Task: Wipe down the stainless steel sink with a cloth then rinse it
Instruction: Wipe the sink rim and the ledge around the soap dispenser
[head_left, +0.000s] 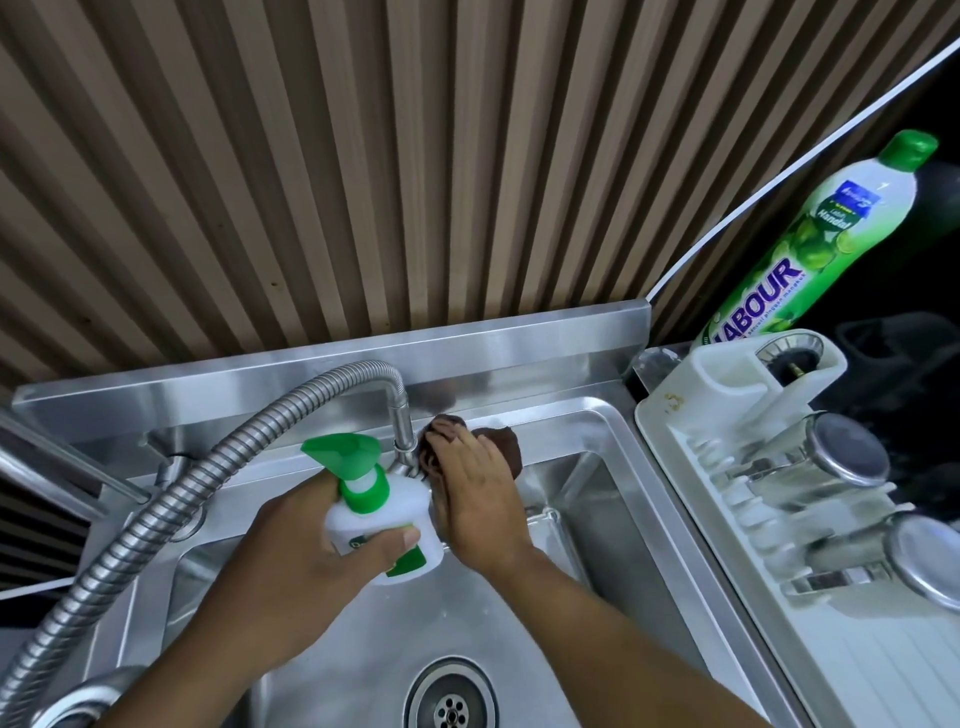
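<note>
the brown cloth (501, 441) lies bunched on the back ledge of the stainless steel sink (613, 452), where the ledge drops into the basin, just beside the downturned end of the flexible tap hose (156, 514). the right hand (475, 499) lies flat on top of it, fingers nearly straight, pressing rather than pinching. that flat hold puts the palm's weight on the cloth, which suits rubbing the corner around the tap, where grime would likely collect.

the left hand (311, 551) curls around the body of a white spray bottle (387, 525) with a green trigger head, thumb across the front. it holds the bottle upright over the basin, close to the other hand, probably so cleaner can be added to the spot without letting go of the cloth. whether a finger rests on the trigger cannot be told.

judging by this, the wipe is in hand at the back edge and the rinse is not yet begun; no water shows running from the hose. the drain (451, 701) sits at the near end of the basin.

just beside the sink on the right stands a white dish rack (670, 431) with steel cups (847, 452) lying in it. a green-capped dish soap bottle (810, 234) stands behind that, near the slatted wall (337, 156).
</note>
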